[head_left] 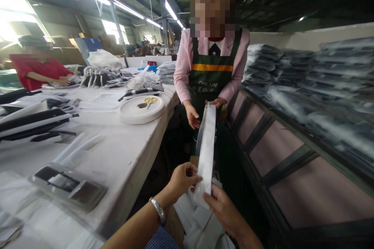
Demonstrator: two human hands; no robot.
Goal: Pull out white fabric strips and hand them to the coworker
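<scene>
A long white strip (208, 144) stretches between me and a co-worker in a dark green apron (212, 76). The co-worker's hand (216, 103) grips its far end, while the other hand hangs beside the strip with fingers loose. At the near end, my left hand (182, 181) pinches the strip's left edge between thumb and fingers; a silver bracelet (157, 210) circles that wrist. My right hand (223, 204) closes on the right edge, thumb on top. Below my hands, several white strips (201, 220) lie heaped in what looks like a cardboard box, its walls mostly hidden.
To the left runs a white-covered table (137, 144) bearing a large white roll (142, 111), yellow-handled scissors (150, 101), a clear plastic case (68, 186) and fabric bundles. A framed barrier (288, 149) with stacked bagged goods (336, 74) borders the right. Another person in red works at the far left.
</scene>
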